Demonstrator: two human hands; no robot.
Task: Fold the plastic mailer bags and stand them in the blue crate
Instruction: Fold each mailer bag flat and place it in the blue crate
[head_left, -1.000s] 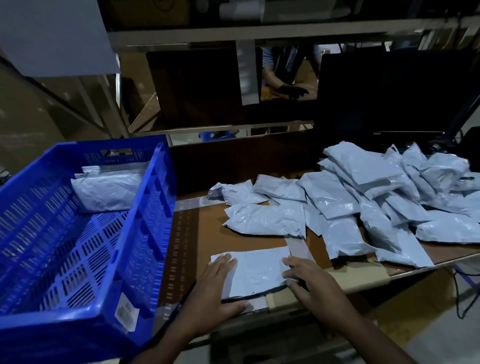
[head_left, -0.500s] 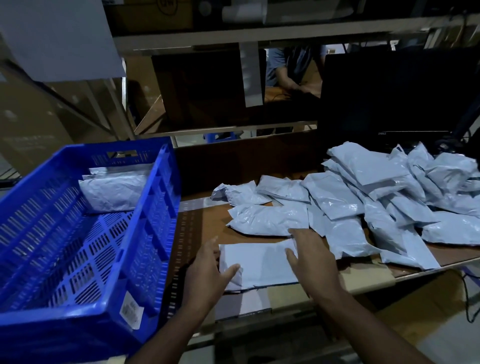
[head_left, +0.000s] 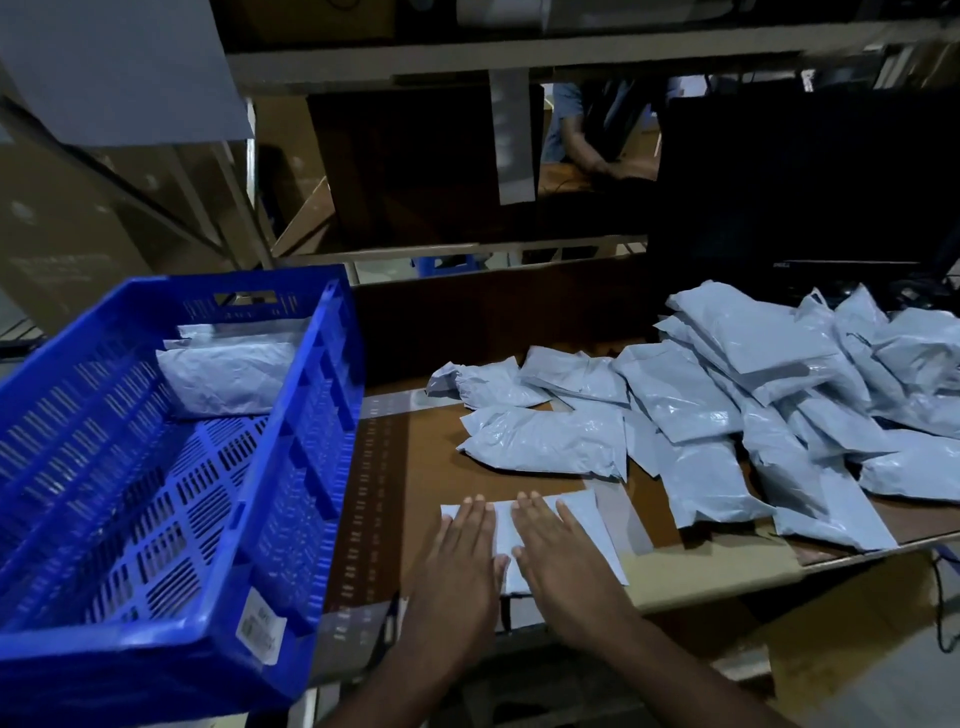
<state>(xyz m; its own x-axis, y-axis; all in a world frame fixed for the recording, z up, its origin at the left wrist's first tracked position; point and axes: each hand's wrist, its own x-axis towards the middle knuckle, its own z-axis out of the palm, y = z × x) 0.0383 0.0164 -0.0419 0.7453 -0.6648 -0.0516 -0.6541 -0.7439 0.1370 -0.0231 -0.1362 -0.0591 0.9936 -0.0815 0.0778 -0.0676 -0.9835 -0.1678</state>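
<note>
A flat pale grey mailer bag (head_left: 587, 525) lies near the front edge of the brown table. My left hand (head_left: 460, 561) and my right hand (head_left: 558, 556) press on it side by side, palms down, fingers straight. They cover most of its left half. A heap of filled grey mailer bags (head_left: 727, 405) spreads over the right of the table. The blue crate (head_left: 291, 493) stands tilted at the left. Folded grey bags (head_left: 228, 374) stand against its far wall.
The table's front edge (head_left: 701, 587) runs just under my wrists, with floor below at the right. A dark monitor (head_left: 805, 182) stands behind the heap. A shelf frame (head_left: 519, 52) crosses overhead. Another person's arm (head_left: 582, 145) shows behind the shelf.
Both hands moved from the bag's sides onto its top and now lie close together, flat on it. The bag looks narrower than a second ago.
</note>
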